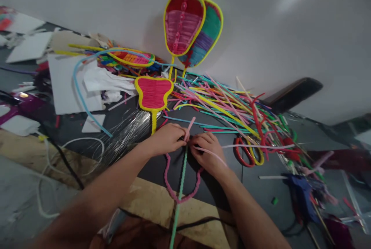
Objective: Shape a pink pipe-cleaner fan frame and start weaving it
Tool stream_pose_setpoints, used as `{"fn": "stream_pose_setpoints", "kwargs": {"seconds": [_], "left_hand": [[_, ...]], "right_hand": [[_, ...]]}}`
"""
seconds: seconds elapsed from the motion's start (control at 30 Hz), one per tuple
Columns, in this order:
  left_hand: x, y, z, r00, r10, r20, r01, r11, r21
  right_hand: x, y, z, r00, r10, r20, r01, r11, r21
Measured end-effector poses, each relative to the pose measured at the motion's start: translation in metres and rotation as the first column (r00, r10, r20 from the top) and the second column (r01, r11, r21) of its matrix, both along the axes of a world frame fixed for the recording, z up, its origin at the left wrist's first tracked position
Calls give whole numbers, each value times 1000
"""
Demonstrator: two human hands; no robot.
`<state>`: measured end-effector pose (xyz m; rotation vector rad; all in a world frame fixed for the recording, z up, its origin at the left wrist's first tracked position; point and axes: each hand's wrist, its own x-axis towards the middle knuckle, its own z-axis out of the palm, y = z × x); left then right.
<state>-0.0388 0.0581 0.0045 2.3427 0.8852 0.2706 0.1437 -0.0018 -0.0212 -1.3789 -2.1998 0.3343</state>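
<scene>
Above the dark board, my two hands meet close together over pipe cleaners. My left hand is closed in a pinch, and a short pale pink pipe cleaner end sticks up from its fingertips. Just beside it, my right hand has curled fingers, with a pale pink pipe cleaner trailing off to the right. Beneath both hands hangs a twisted darker pink loop, its top hidden by my fingers. A twisted mint green pipe cleaner runs down through the loop and past its bottom.
Behind my hands lies a pink, yellow-edged paddle shape. Two similar shapes lean on the wall. Many loose pipe cleaners, scissors, and a blue glue gun lie right; silver wires and white sheets lie left.
</scene>
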Motion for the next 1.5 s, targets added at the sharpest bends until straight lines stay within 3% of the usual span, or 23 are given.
{"fn": "stream_pose_setpoints", "kwargs": {"seconds": [0.17,0.4,0.87,1.03,1.2,1.4,1.5], "left_hand": [[-1,-2,-1,1000,3,12,-4,997,80],[1,-1,0,998,2,-68,3,997,77],[-2,2,-9,993,-92,73,78,982,172],[-1,1,-10,1000,-7,17,4,985,173],[-2,3,-8,999,-42,-3,42,987,154],[0,0,-12,997,60,56,-69,982,175],[1,-1,-13,999,32,28,-38,976,215]], "right_hand": [[2,2,-2,1000,-6,-7,6,1000,3],[-1,3,-2,999,-37,21,37,999,-3],[-2,3,-1,998,-56,4,56,998,1],[-2,3,0,998,-55,12,55,998,-13],[-1,4,-4,995,-88,51,89,996,-25],[-4,6,-4,987,-134,88,141,987,-73],[-5,7,-3,982,-152,112,159,985,-62]]}}
